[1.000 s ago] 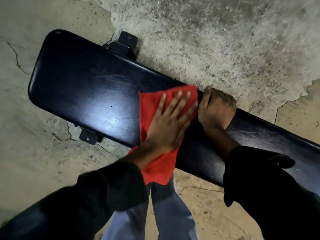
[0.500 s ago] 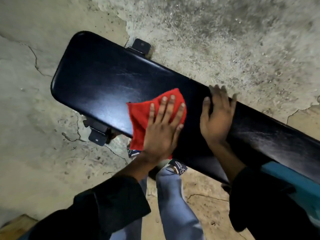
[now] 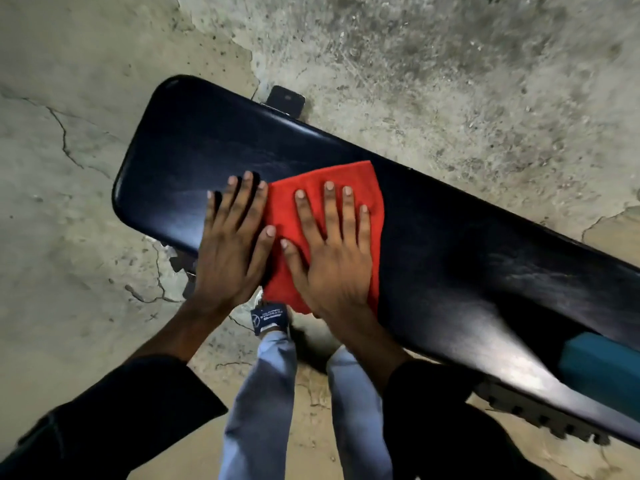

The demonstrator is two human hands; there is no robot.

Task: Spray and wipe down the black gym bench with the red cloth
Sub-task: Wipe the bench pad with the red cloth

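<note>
The long black padded gym bench (image 3: 207, 150) runs diagonally from upper left to lower right. The red cloth (image 3: 284, 216) lies spread on its near half. My right hand (image 3: 332, 258) presses flat on the cloth, fingers spread, and covers most of it. My left hand (image 3: 228, 244) lies flat on the bare bench just left of the cloth, its thumb touching the cloth's edge. No spray bottle is in view.
Cracked, patchy concrete floor (image 3: 450, 81) surrounds the bench. A black metal foot (image 3: 287, 100) sticks out on the far side. A teal part (image 3: 602, 368) shows under the bench at lower right. My legs in blue jeans (image 3: 263, 393) stand against the near edge.
The cloth has passed from under my left hand to under my right hand. My left hand moved left onto bare bench. My right hand left the far edge.
</note>
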